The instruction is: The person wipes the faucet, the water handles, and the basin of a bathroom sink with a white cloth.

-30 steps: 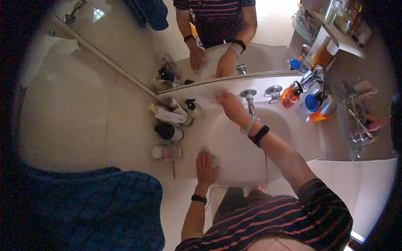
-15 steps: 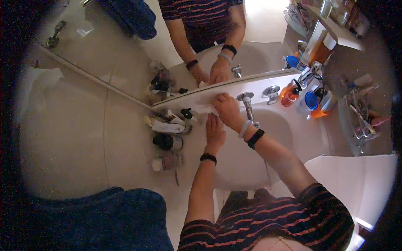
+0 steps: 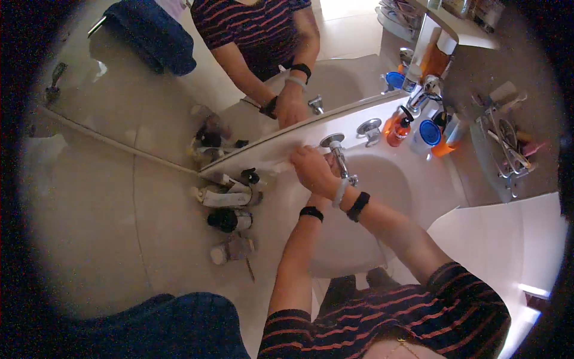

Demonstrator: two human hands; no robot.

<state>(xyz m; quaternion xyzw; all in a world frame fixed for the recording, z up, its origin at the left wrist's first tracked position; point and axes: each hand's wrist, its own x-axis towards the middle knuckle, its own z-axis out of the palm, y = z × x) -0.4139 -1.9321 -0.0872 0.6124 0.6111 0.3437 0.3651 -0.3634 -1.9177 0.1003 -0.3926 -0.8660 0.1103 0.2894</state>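
Sink (image 3: 391,197) by mirror (image 3: 167,102) | right hand (image 3: 313,171) over left hand (image 3: 318,201), beside faucet (image 3: 339,159) | fingers (image 3: 297,157): state unclear

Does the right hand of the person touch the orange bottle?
No, the right hand is left of the tap, apart from the orange bottle.

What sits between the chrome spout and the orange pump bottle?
In the head view, a round chrome fitting sits between the chrome spout and the orange pump bottle.
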